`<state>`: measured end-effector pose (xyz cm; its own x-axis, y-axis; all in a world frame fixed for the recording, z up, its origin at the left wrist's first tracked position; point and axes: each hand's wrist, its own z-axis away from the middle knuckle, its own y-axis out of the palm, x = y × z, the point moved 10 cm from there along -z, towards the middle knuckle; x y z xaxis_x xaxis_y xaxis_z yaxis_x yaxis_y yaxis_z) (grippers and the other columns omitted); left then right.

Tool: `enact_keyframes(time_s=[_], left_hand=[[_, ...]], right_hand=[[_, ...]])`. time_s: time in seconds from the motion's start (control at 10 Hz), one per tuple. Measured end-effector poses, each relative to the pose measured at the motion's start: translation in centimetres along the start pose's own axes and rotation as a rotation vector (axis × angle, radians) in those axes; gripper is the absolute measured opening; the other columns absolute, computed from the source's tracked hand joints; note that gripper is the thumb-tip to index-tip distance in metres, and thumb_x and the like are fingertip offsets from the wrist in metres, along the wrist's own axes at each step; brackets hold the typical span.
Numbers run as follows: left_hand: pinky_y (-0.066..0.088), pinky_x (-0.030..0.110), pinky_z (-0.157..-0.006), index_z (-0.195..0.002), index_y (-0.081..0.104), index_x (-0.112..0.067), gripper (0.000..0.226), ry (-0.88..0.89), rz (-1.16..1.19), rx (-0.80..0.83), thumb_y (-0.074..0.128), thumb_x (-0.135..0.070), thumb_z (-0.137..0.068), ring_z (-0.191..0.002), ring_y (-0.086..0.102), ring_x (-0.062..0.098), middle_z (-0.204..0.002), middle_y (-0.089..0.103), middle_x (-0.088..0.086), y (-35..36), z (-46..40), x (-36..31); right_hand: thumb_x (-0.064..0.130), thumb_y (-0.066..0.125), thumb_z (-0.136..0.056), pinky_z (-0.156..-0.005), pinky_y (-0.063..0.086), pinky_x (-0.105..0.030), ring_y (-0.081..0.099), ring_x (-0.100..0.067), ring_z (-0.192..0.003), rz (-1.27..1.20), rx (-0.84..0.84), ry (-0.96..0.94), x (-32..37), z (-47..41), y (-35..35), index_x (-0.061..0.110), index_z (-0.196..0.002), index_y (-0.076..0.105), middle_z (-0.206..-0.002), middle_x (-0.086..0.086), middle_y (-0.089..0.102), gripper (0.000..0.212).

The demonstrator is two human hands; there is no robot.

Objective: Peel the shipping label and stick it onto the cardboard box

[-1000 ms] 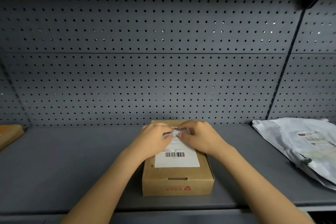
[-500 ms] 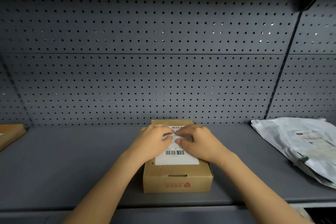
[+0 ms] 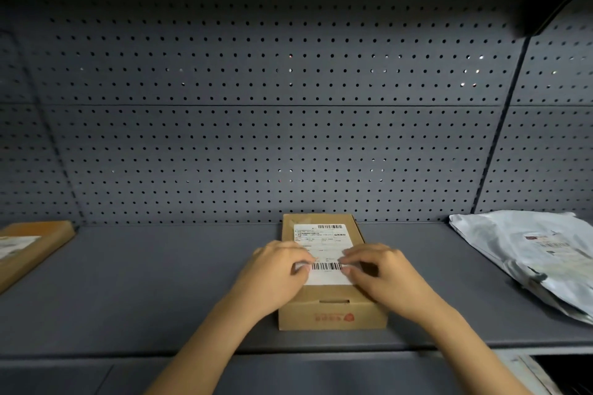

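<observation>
A small brown cardboard box lies flat on the grey shelf, its long side pointing away from me. A white shipping label with two barcodes lies flat on the box's top. My left hand rests on the label's left edge, fingertips pressing beside the lower barcode. My right hand presses the right edge at the same height. Both hands lie flat with fingers bent, holding nothing. The label's upper half is uncovered.
The grey shelf backs onto a perforated grey wall. A white plastic mailer bag lies at the right. Another brown box with a label sits at the far left edge.
Both hands have slid from the label's far end toward me, down to the lower barcode, uncovering the label's upper part. The box has stayed in place.
</observation>
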<state>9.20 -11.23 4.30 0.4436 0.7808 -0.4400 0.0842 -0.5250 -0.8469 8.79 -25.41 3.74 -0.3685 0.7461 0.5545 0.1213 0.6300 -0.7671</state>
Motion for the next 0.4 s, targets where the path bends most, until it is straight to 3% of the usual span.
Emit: enact_keyframes(time_s=[0.1,0.2,0.3,0.4], left_hand=[[0.042,0.028,-0.097,-0.108,0.065,-0.024,0.028,-0.034,0.015,-0.027,0.044,-0.021,-0.089,-0.11,0.052,0.008,-0.118,0.062,-0.01,-0.9,0.9,1.3],[0.049,0.027,-0.087,-0.106,0.066,-0.025,0.024,-0.042,0.099,-0.078,0.049,-0.021,-0.089,-0.097,0.057,0.004,-0.107,0.064,-0.011,-2.3,1.7,2.3],[0.046,0.012,-0.072,-0.101,0.068,-0.026,0.021,-0.067,0.186,-0.116,0.053,-0.022,-0.087,-0.084,0.058,-0.001,-0.09,0.064,-0.016,-3.1,2.3,3.0],[0.045,0.015,-0.066,-0.088,0.069,-0.027,0.016,-0.117,0.301,-0.13,0.054,-0.02,-0.086,-0.075,0.06,0.002,-0.076,0.065,-0.014,-3.6,2.2,3.1]], right_hand=[[0.021,0.065,-0.081,-0.091,0.035,-0.013,0.056,-0.004,-0.103,-0.054,-0.078,0.102,-1.6,1.3,-1.7,0.022,-0.095,0.071,-0.105,0.01,0.066,0.015],[0.017,0.067,-0.079,-0.078,0.038,-0.002,0.059,0.006,-0.09,-0.119,-0.182,0.14,-1.8,2.6,-3.3,0.027,-0.085,0.072,-0.093,0.013,0.069,0.013],[0.008,0.067,-0.077,-0.069,0.038,0.003,0.057,0.014,-0.082,-0.194,-0.257,0.17,-1.5,3.7,-3.8,0.027,-0.067,0.069,-0.075,0.016,0.071,0.021],[0.003,0.064,-0.078,-0.062,0.04,0.0,0.057,0.006,-0.066,-0.26,-0.32,0.187,-0.4,3.8,-4.5,0.016,-0.063,0.068,-0.07,0.013,0.068,0.02]])
